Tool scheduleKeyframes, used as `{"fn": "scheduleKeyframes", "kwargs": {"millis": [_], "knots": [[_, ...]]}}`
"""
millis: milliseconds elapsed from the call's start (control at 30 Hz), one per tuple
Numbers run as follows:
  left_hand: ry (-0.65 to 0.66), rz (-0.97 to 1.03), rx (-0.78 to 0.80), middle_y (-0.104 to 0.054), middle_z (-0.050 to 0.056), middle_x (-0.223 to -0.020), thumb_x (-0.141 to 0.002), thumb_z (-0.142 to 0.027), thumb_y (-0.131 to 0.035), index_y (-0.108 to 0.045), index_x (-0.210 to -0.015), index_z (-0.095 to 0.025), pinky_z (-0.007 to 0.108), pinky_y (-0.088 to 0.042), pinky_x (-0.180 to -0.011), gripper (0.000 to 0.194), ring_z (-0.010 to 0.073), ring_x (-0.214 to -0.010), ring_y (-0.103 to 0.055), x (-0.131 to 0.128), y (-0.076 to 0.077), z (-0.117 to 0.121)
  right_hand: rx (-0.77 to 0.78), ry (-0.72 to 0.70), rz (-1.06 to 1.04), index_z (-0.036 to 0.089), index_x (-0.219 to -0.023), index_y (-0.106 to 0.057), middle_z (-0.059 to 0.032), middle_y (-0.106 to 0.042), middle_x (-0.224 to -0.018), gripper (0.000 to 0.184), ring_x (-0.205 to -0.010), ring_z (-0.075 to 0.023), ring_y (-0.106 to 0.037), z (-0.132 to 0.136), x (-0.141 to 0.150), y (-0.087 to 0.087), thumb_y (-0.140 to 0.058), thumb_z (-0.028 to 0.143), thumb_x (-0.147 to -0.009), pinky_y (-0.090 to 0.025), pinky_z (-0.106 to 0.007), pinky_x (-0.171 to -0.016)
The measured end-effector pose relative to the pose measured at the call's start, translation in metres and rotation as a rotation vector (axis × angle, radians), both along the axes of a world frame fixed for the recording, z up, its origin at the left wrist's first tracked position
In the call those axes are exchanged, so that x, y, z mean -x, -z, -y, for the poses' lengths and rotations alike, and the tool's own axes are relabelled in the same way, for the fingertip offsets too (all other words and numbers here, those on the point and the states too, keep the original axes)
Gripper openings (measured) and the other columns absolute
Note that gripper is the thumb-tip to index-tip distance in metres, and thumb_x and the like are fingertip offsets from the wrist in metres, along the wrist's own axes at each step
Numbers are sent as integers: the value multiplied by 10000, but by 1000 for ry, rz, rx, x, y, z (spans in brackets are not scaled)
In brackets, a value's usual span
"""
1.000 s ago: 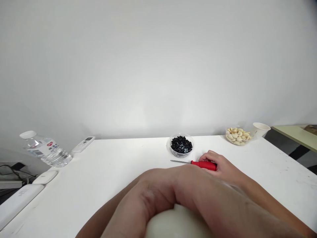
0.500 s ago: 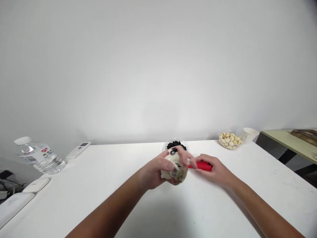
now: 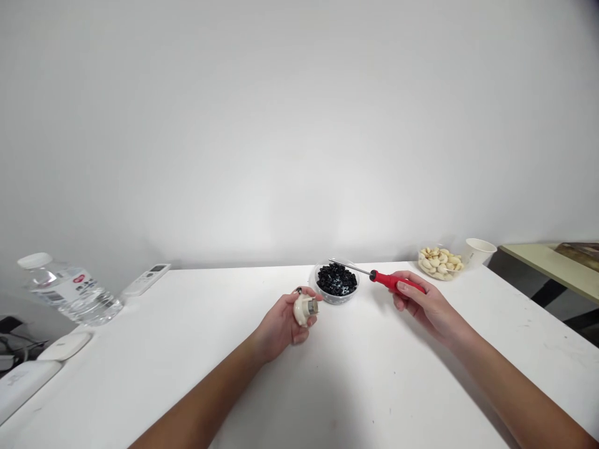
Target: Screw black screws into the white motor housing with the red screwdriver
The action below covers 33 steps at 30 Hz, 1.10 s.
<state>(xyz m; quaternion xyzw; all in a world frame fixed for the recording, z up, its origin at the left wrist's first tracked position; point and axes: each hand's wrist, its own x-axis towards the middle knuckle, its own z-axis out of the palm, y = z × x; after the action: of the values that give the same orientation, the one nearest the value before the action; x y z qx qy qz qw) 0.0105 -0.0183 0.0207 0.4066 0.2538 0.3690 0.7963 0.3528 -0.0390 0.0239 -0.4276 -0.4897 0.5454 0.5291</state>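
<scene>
My left hand (image 3: 285, 323) is closed round a small cream-coloured plastic part (image 3: 304, 308) with a metal end, held just above the white table (image 3: 187, 349). My right hand (image 3: 423, 305) grips the red handle of a screwdriver (image 3: 390, 282) lifted off the table. Its thin metal shaft points left, over a clear bowl of small black pieces (image 3: 337, 282). The two hands are a short way apart, with the bowl behind and between them.
A clear dish of cream-coloured pieces (image 3: 440, 260) and a white paper cup (image 3: 480, 251) stand at the back right. A water bottle (image 3: 65, 289), a remote control (image 3: 146, 279) and white devices (image 3: 63, 346) lie at the left. A second table (image 3: 556, 265) stands to the right.
My left hand has moved away from the camera out over the table with the cream part. My right hand has lifted the screwdriver off the table and raised it to the right.
</scene>
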Motion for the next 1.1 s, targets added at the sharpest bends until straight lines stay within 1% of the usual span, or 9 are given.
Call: {"fn": "scheduleKeyframes", "kwargs": {"millis": [167, 267, 433, 667, 733, 833, 900, 1033, 1100], "knots": [[-64, -70, -12, -488, 109, -1476, -1042, -447, -494, -513, -1419, -313, 188, -265, -424, 400, 133, -770, -576, 3, -4, 2, 24, -51, 17, 219, -1133, -672, -22, -605, -839, 306, -734, -157, -500, 2, 1, 2, -759, 426, -925, -405, -288, -709], [-55, -76, -40, -467, 111, -1504, -1043, -456, -519, -442, -1498, -365, 172, -242, -417, 471, 122, -779, -582, 2, -8, 8, 10, -51, 71, 219, -1132, -663, -20, -609, -805, 324, -737, -171, -520, 3, 4, 2, -760, 442, -918, -405, -300, -706], [-27, -55, -36, -447, 117, -1514, -1033, -458, -551, -446, -1510, -387, 158, -229, -424, 494, 124, -812, -594, 0, -13, 13, -66, -34, 220, 210, -1099, -673, -41, -641, -880, 356, -721, -184, -540, 2, 8, 2, -782, 468, -880, -445, -342, -737], [43, -54, 8, -495, 107, -1455, -1038, -457, -530, -474, -1480, -385, 151, -197, -428, 452, 128, -809, -591, 1, -11, 11, -107, -47, 281, 231, -1081, -681, -35, -651, -924, 311, -733, -174, -550, 0, 6, 6, -789, 437, -876, -450, -321, -703], [59, -63, 26, -509, 112, -1439, -1047, -470, -495, -489, -1475, -358, 157, -187, -424, 443, 113, -746, -569, 1, -11, 11, -104, -48, 287, 229, -1081, -681, -39, -654, -939, 314, -739, -174, -547, 0, 6, 6, -785, 442, -876, -454, -319, -701], [64, -65, 44, -552, 113, -1375, -1056, -495, -444, -528, -1453, -305, 168, -170, -415, 449, 55, -579, -449, 1, -10, 10, -98, -32, 296, 225, -1076, -678, -38, -652, -924, 326, -749, -177, -540, 1, 7, 5, -782, 457, -873, -462, -317, -702], [62, -78, 39, -570, 116, -1356, -1054, -503, -433, -539, -1443, -285, 175, -161, -405, 458, 40, -529, -399, 1, -10, 10, -102, -34, 305, 221, -1069, -675, -33, -645, -880, 331, -749, -183, -541, 1, 8, 5, -781, 462, -867, -466, -317, -699], [26, -137, 8, -563, 136, -1401, -1052, -540, -405, -526, -1453, -277, 195, -213, -375, 494, 89, -571, -523, -3, -7, 11, -108, -30, 305, 211, -1059, -667, -35, -639, -829, 361, -730, -192, -546, 2, 11, 5, -781, 476, -843, -479, -326, -690], [3, -148, -17, -617, 128, -1276, -1053, -561, -396, -488, -1490, -283, 204, -283, -381, 526, 122, -619, -569, -4, -5, 11, -96, -10, 309, 211, -1050, -667, -40, -646, -840, 375, -720, -193, -553, 2, 12, 6, -785, 487, -826, -480, -325, -668]]}}
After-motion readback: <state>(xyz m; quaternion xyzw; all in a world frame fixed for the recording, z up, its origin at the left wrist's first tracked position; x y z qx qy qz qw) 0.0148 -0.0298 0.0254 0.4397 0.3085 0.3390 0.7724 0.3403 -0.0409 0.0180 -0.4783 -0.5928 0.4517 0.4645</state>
